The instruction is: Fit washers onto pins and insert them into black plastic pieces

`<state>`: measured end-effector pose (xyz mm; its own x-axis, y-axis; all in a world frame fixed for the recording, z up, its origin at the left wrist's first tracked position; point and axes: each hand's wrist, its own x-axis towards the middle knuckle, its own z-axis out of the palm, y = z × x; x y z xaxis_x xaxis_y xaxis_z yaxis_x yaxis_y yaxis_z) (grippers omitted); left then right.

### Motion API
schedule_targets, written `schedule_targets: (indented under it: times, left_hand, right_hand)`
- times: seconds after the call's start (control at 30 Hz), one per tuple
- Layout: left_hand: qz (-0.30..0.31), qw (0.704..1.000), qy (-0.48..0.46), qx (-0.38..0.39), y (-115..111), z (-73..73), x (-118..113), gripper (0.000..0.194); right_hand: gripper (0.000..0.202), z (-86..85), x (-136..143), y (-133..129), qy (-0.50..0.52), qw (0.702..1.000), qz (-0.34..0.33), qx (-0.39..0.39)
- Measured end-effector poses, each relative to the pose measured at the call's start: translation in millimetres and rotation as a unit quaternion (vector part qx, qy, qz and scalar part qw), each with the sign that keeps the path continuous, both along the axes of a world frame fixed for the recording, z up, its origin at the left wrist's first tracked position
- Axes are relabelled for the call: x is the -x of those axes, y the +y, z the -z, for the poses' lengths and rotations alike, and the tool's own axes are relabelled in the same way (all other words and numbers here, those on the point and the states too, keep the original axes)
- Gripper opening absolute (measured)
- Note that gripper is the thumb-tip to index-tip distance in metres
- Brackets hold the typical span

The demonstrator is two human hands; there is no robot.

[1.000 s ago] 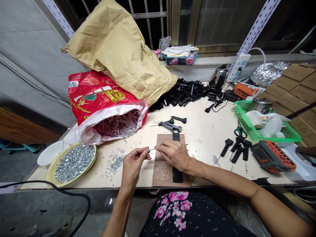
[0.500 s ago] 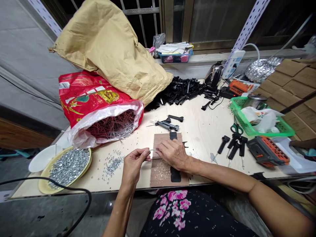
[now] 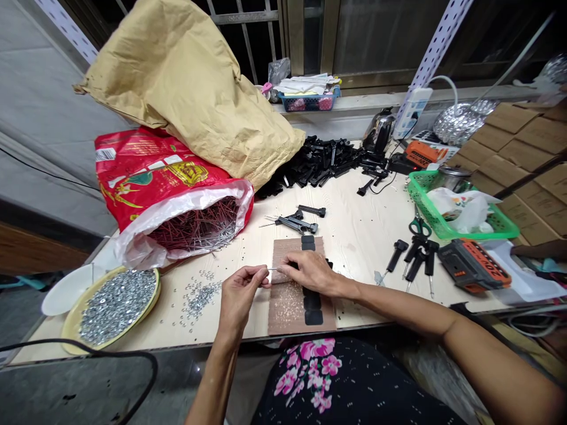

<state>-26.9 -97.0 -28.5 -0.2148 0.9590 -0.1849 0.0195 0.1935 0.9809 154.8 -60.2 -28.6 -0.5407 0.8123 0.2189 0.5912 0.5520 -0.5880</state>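
Observation:
A thin metal rod (image 3: 272,269) spans the gap between my two hands. One end is pinched in the fingertips of my left hand (image 3: 241,289), just left of a brown board (image 3: 283,321). My right hand (image 3: 310,271) is closed at the rod's other end, over the board and its black pads (image 3: 313,317). Small metal washers (image 3: 199,298) lie scattered left of my left hand. Several black plastic parts (image 3: 297,223), some with thin rods, lie beyond the board.
At the left are a yellow bowl of washers (image 3: 117,307) and a red bag (image 3: 155,183) of thin rods. A black pile (image 3: 328,162) lies behind. Screwdrivers (image 3: 416,262), an orange-black battery (image 3: 473,265) and a green basket (image 3: 509,230) are at the right.
The view has shifted slightly, moving the table items left in the picture. My right hand's fingers have changed pose a little and its back sits lower. Both hands stay at the rod.

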Motion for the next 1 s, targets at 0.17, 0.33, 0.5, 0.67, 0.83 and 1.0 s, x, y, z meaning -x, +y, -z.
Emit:
schedule_targets:
  times: [0.17,0.33,0.5,0.67,0.83,1.0]
  left_hand:
    - [0.000,1.000,-0.025,0.002,2.3,10.1,1.5,0.029]
    - [0.006,1.000,-0.022,0.000,3.8,13.6,0.7,0.029]
    - [0.009,1.000,-0.026,0.009,5.3,11.2,-3.4,0.028]
    - [0.024,0.999,-0.021,0.008,7.8,11.3,-9.3,0.030]
    - [0.039,0.998,-0.043,0.017,14.2,11.4,-16.6,0.032]
    - [0.052,0.997,-0.050,0.030,17.8,13.0,-24.2,0.033]
  right_hand:
    - [0.017,3.7,3.5,-0.8,-0.035,0.989,0.018,-0.145]
    - [0.025,12.8,4.5,-1.8,-0.070,0.980,0.025,-0.186]
    - [0.024,15.9,2.0,-2.1,-0.066,0.979,0.020,-0.193]
    - [0.028,10.2,-7.1,1.5,-0.011,0.999,0.010,-0.032]
    - [0.021,7.9,-16.6,4.3,0.052,0.996,0.016,0.073]
    - [0.021,12.2,-22.6,0.6,-0.016,0.996,0.029,-0.079]
